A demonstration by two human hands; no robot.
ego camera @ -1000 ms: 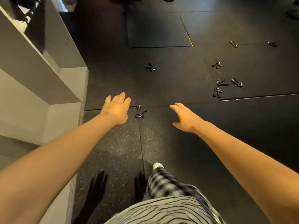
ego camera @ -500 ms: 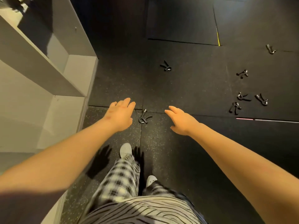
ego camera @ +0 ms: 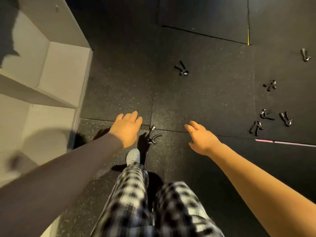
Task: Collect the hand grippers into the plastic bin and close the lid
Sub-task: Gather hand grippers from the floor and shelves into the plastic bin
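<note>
Change: the person has stepped forward over the last second, so the nearest hand gripper [ego camera: 153, 136] now lies just ahead of the front shoe [ego camera: 133, 155], where before it was farther off.
Left hand [ego camera: 127, 129]: fingers straight and together, holding nothing; it hovers just left of the nearest hand gripper, not touching it.
Right hand [ego camera: 202, 139]: open with relaxed fingers, also empty, on the right of the same gripper and a bit farther from it.
Other grippers: a second hand gripper [ego camera: 182, 69] lies beyond the nearest one on the floor [ego camera: 205, 100]; a group of hand grippers [ego camera: 265, 114] lies far to its right.
Shelf: a white shelf unit [ego camera: 51, 74] stands to the left of the nearest gripper.
Plastic bin: not in view.
Meaning: nothing is collected yet; the person seems ready to bend for the first pick, probably with the left hand.
</note>
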